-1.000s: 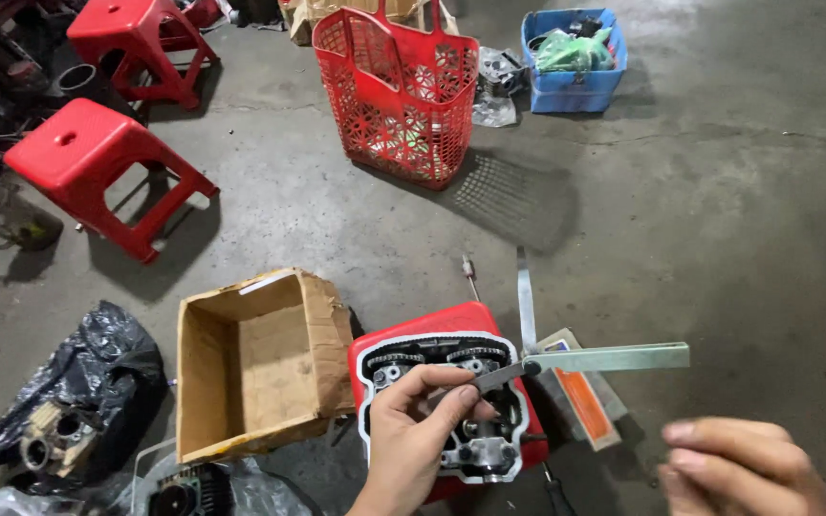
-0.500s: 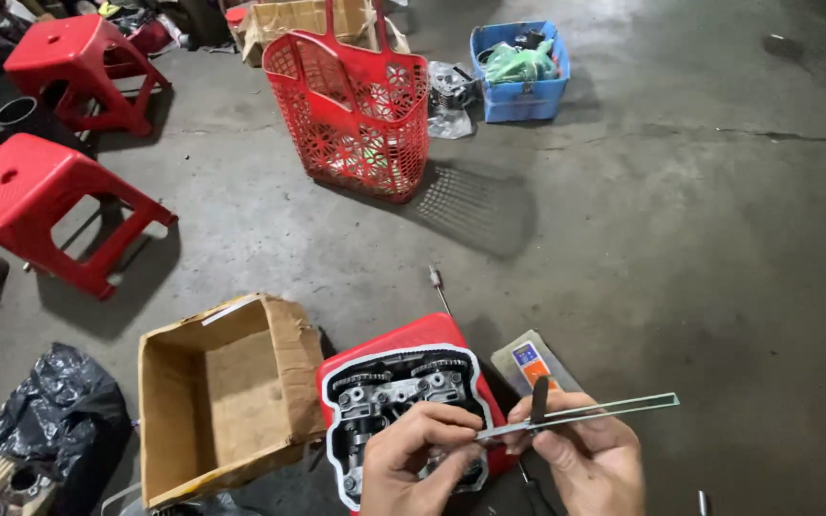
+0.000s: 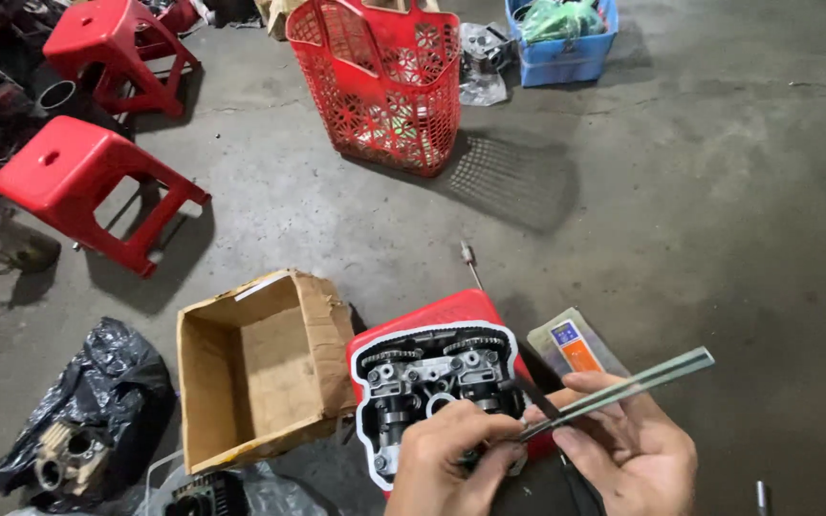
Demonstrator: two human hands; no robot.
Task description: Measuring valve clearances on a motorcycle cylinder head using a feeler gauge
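Cylinder head, grey cast metal with twin camshafts and sprockets (image 3: 432, 382), sits on a red plastic stool (image 3: 442, 311) on the concrete floor (image 3: 719, 210); judged heavy and rigid, best lifted by its outer casting. Feeler gauge blades, thin springy steel strips (image 3: 642, 380), look flexible and easily bent; hold near the fanned end. Right hand (image 3: 628, 444) pinches the blades; left hand (image 3: 446, 463) is closed on their tips over the head. An open cardboard box (image 3: 255, 368) stands just beside.
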